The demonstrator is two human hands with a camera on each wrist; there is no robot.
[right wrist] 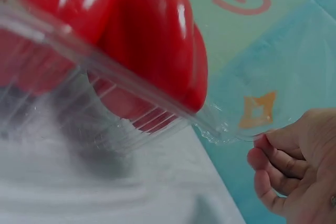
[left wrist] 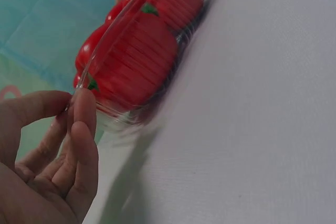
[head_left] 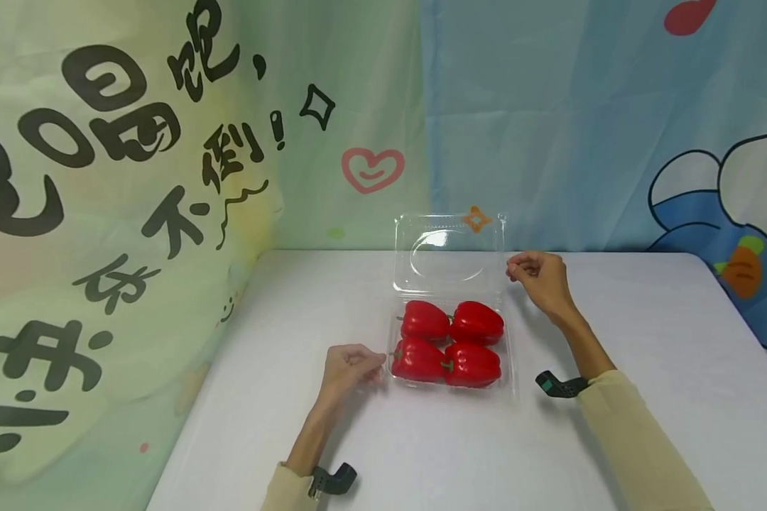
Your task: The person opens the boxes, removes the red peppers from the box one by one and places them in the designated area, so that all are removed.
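Note:
A clear plastic clamshell box (head_left: 509, 355) stands on the table, its lid (head_left: 447, 266) raised at the far side. Several red bell peppers (head_left: 473, 365) with green stems sit in its base in two rows. My left hand (head_left: 348, 369) pinches the base's rim at the near left corner, thumb and fingertips meeting at the edge in the left wrist view. On the other side, my right hand (head_left: 542, 282) pinches the lid's edge between thumb and curled index finger, as the right wrist view shows. The base's ribbed wall (right wrist: 142, 124) lets the peppers show through.
A white table (head_left: 281, 312) carries the box near its middle. Behind it hang a green and a blue printed cloth (head_left: 518, 106) with lettering, a heart and cartoon figures. Each wrist wears a dark camera mount (head_left: 334, 480).

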